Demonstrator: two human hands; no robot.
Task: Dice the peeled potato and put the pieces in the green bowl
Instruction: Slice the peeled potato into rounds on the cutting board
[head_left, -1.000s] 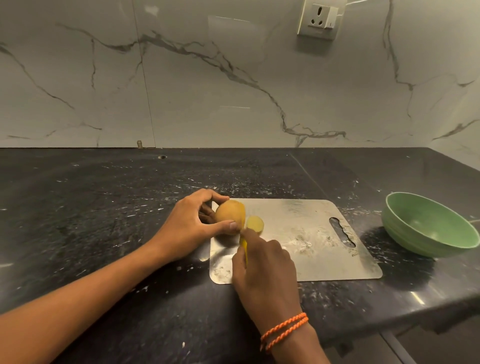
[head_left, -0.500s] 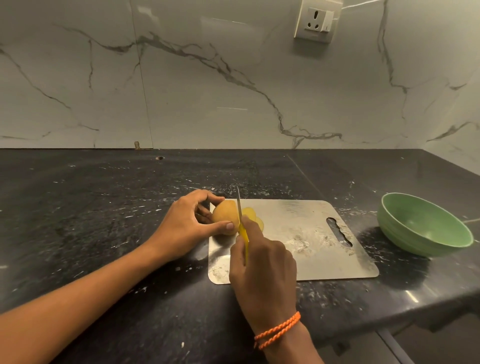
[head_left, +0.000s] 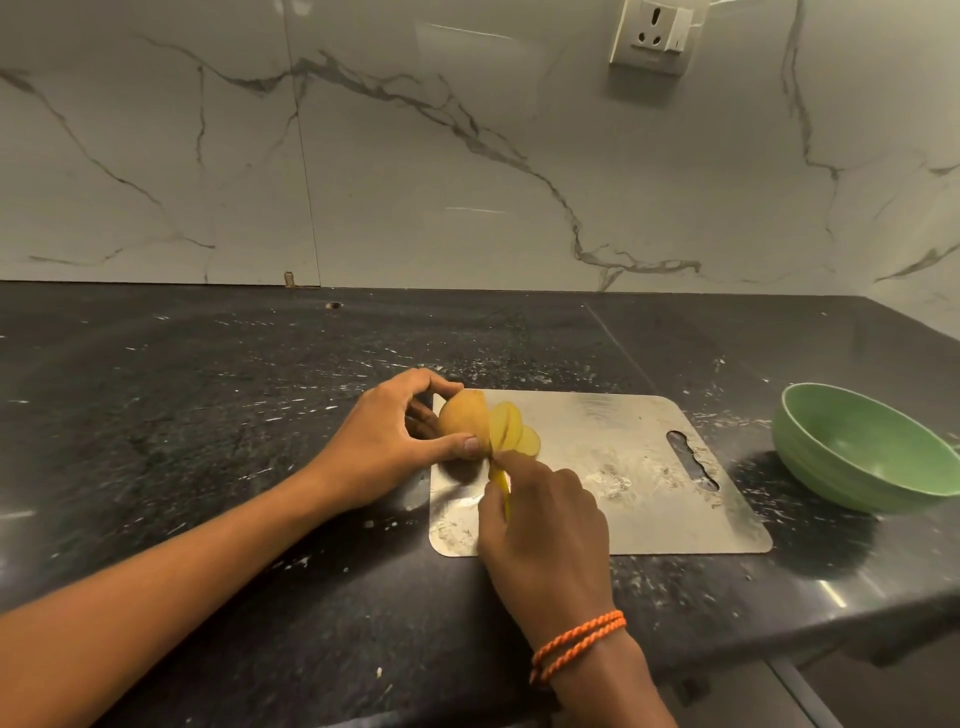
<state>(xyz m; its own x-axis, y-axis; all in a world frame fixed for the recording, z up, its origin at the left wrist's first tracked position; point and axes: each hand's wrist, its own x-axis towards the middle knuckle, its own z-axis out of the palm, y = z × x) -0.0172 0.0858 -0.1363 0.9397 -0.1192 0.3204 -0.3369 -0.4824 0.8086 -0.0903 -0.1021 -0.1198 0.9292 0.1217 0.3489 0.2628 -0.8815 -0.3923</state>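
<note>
My left hand (head_left: 382, 441) grips the potato (head_left: 461, 422) at the left end of the cutting board (head_left: 623, 457), thumb along the near side of it and fingers curled over the far side, so the grip is closed around the uncut part. The potato rests on the board, close to the board's far left corner.

My right hand (head_left: 545, 530) is wrapped around the yellow handle of the knife (head_left: 500, 480), over the near left part of the board. Only a strip of the handle shows between my fingers and thumb; the blade itself I cannot make out, as it is hidden against the potato and my knuckles. The forefinger points toward the cut face of the potato.

Two slices (head_left: 511, 432) lean against the cut face on its right side, fanned out and tilted, one overlapping the other, their lower edges on the board. They touch the potato or sit just beside it; I cannot tell which.

The board is bare metal with a slotted handle hole near its right end and pale smears across its middle. It lies on the dark counter (head_left: 208, 415), which is flecked with white marks.

The green bowl (head_left: 862, 452) stands on the counter to the right of the board, apart from it, and I see nothing in it. An orange cord (head_left: 576, 647) is tied twice round my right wrist, nearer to me than the board. A wall socket (head_left: 653, 34) sits high on the marble wall beyond the board.
</note>
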